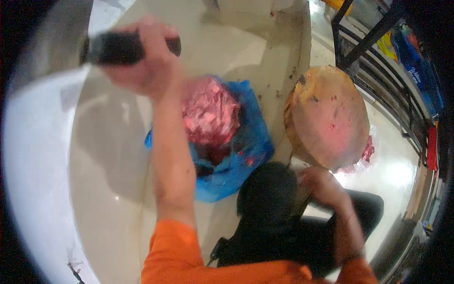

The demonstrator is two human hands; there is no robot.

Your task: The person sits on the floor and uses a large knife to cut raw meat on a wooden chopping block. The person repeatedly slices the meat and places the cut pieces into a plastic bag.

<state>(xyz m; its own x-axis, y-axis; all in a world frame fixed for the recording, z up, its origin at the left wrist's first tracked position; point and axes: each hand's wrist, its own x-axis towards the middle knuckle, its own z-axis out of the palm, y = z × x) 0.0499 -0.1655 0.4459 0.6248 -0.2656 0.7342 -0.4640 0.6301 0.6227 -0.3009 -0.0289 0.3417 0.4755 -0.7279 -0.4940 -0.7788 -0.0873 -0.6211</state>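
Note:
My left hand (149, 61) is raised at the upper left, closed round a dark, roughly cylindrical object (116, 48); motion blur hides its exact kind. Below and to the right of that hand, a heap of cut red meat (213, 113) lies in an opened blue plastic bag (234, 173) on the floor. My right hand (324, 187) is low by my knee, its fingers curled at the near edge of a round wooden chopping block (331, 118). What those fingers grip, if anything, I cannot make out. A reddish, wet stain marks the block's top.
More red meat (368, 149) in clear plastic shows behind the block's right side. A black metal rack (378, 61) with coloured packages stands along the right. My dark-clothed legs (269, 194) lie between bag and block. At far left is a white surface (40, 142).

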